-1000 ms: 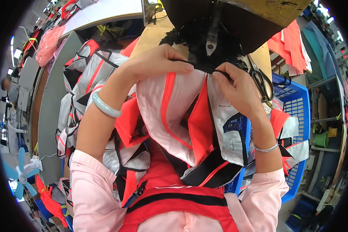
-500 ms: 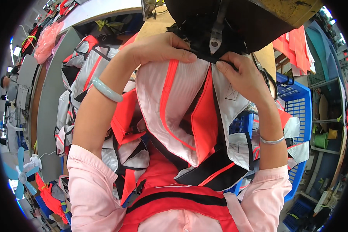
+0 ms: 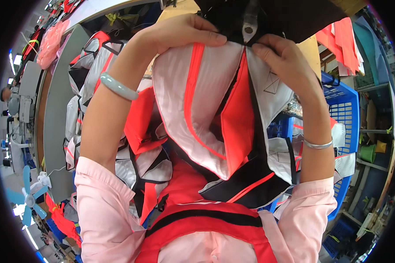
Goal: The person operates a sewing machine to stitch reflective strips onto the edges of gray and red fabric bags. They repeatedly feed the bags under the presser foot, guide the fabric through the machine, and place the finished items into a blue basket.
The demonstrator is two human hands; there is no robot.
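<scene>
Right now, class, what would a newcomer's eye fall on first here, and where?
Probably the grey-and-red fabric piece in the centre, its upper edge pinched by the left hand and right hand. Next come the blue basket at the right and the pale blue fan at the lower left.

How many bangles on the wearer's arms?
2: a pale blue-green bangle on the left forearm, and a thin silver bangle on the right forearm. The pink sleeves could hide more.
</scene>
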